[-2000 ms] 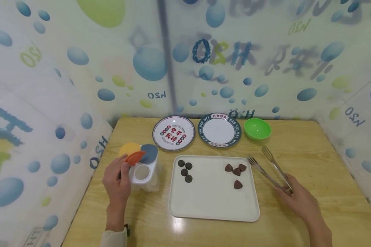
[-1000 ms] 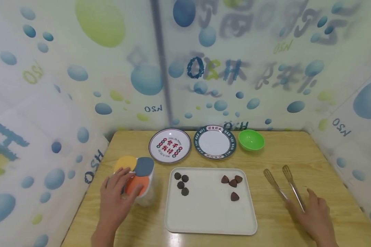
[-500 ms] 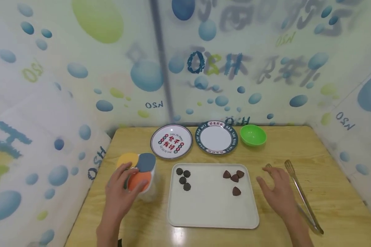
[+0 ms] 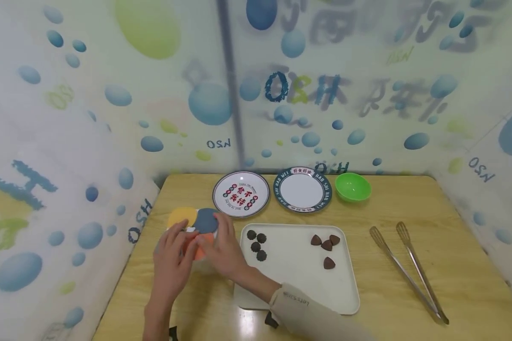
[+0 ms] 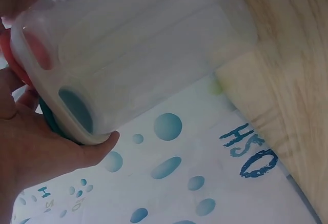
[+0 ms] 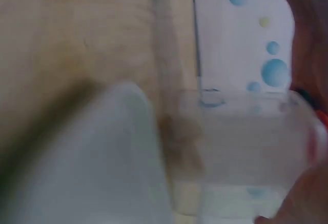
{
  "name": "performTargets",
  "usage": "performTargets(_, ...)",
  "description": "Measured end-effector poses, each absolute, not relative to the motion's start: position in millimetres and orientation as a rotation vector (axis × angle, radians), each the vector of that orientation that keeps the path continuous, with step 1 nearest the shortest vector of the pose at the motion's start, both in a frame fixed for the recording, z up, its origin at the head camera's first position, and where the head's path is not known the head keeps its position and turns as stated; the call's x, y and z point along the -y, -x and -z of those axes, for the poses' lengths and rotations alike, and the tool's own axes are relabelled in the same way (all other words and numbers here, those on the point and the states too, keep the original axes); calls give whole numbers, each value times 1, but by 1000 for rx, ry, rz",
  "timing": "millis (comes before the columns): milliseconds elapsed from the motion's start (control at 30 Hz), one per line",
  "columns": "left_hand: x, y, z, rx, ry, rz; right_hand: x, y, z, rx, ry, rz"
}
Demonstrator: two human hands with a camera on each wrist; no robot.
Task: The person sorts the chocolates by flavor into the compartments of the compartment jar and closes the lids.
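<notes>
A translucent storage box (image 5: 154, 44) with coloured flip lids stands on the left of the table. The yellow lid (image 4: 181, 216) and blue lid (image 4: 206, 220) lie flat; the orange lid (image 4: 199, 255) is partly covered by hands. A teal lid (image 5: 48, 117) shows in the left wrist view. My left hand (image 4: 170, 260) grips the box top from the left, one digit along its rim. My right hand (image 4: 227, 252) holds the top from the right, thumb over the orange lid and a finger by the blue one. Metal tongs (image 4: 409, 272) lie spread at the right, untouched.
Under my right forearm is a cream tray (image 4: 298, 284), bearing several dark fluted pieces (image 4: 256, 246) and several brown triangular pieces (image 4: 326, 245). Behind stand a plate with red lettering (image 4: 241, 194), a blue-rimmed plate (image 4: 303, 189) and a green bowl (image 4: 353, 187), near the wall.
My left hand has brought the raised orange lid down onto the box. My right hand has let go of the tongs on the table and crossed left over the tray to the box.
</notes>
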State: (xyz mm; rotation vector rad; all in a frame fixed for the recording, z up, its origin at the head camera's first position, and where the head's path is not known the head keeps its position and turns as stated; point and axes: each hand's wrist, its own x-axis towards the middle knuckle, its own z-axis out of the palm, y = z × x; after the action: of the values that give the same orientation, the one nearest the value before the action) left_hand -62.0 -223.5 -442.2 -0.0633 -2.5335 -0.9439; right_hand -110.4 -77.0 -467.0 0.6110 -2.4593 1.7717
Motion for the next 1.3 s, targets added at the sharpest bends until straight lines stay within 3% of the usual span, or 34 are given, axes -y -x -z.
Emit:
performTargets(200, 214, 69, 456, 2395, 59, 842, 98, 104, 485, 2141, -371, -2180)
performTargets(533, 213, 76, 455, 2308, 45, 827, 109, 104, 487, 2025, -284, -2284)
performTargets(800, 222, 66, 461, 2295, 11, 855, 106, 102, 482, 2146, -415, -2280)
performTargets(1133, 214, 64, 465, 2259, 67, 911, 75, 169, 472, 2343, -653, -2257)
performTargets(1300, 209, 70, 460, 2257, 109, 916, 66, 200, 470, 2391, -589, -2380)
